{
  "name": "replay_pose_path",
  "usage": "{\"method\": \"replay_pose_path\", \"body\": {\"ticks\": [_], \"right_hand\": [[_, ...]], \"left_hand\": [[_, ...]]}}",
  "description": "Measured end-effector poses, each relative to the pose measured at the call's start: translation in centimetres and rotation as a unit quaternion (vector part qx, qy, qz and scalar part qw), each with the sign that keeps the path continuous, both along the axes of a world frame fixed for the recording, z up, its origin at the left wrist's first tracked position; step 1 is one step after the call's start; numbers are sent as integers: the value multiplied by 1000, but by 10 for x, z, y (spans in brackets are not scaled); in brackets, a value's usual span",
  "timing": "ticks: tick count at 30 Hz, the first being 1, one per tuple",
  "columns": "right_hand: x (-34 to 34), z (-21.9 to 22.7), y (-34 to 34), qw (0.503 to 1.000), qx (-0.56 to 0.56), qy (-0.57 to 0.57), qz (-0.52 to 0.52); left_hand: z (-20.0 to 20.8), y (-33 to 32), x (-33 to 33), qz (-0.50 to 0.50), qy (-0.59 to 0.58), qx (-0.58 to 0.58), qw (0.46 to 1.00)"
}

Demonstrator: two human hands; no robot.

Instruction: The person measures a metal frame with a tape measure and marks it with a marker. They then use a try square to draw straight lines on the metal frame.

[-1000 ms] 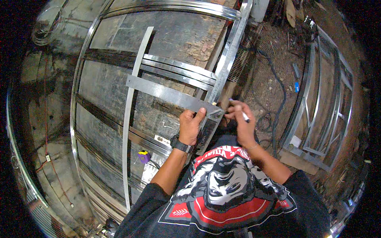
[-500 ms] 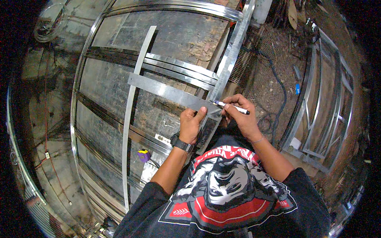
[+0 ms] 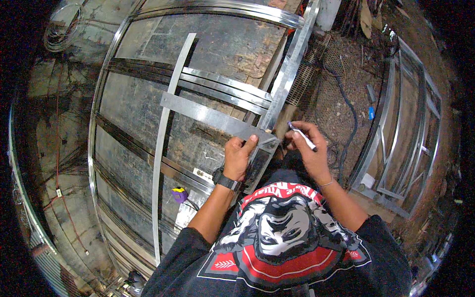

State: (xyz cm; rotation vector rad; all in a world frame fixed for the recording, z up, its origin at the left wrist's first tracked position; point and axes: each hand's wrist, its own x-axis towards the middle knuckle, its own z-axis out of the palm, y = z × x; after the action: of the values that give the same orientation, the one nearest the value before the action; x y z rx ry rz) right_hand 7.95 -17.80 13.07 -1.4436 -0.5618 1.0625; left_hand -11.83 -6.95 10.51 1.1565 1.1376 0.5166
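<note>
I see my left hand (image 3: 239, 157) pressing flat on the square (image 3: 217, 119), open, while my right hand (image 3: 309, 148) beside it pinches a marker (image 3: 302, 136).

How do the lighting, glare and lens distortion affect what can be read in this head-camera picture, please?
Head view: strong fisheye, so the metal frame bows toward the black rim; bright glare streaks along the flat metal bar; dim, bluish light leaves the left edge murky; the left hand and the right hand with its marker stay sharp at centre.

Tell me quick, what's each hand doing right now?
Left hand: open, pressed flat on the metal square, not gripping it.
Right hand: closed on a marker pen.
</note>
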Motion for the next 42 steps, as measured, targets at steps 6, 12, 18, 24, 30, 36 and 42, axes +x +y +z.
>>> {"method": "replay_pose_path", "body": {"ticks": [6,12,18,24,30,36,42], "right_hand": [[-35,-29,6,995,44,93,-12],[-35,-28,7,980,64,173,-79],[-34,-25,9,969,74,222,-80],[-32,-27,6,966,73,232,-89],[-31,-25,10,966,77,230,-89],[-29,-23,8,970,68,223,-72],[-31,-21,8,968,68,230,-77]], "left_hand": [[16,-2,7,-2,-52,-23,998],[24,12,4,-57,-86,-138,985],[25,12,19,-26,-84,-164,982],[33,12,27,-3,-81,-140,987],[39,8,33,19,-87,-107,990],[31,8,30,14,-110,-124,986],[29,8,27,9,-103,-122,987]]}}
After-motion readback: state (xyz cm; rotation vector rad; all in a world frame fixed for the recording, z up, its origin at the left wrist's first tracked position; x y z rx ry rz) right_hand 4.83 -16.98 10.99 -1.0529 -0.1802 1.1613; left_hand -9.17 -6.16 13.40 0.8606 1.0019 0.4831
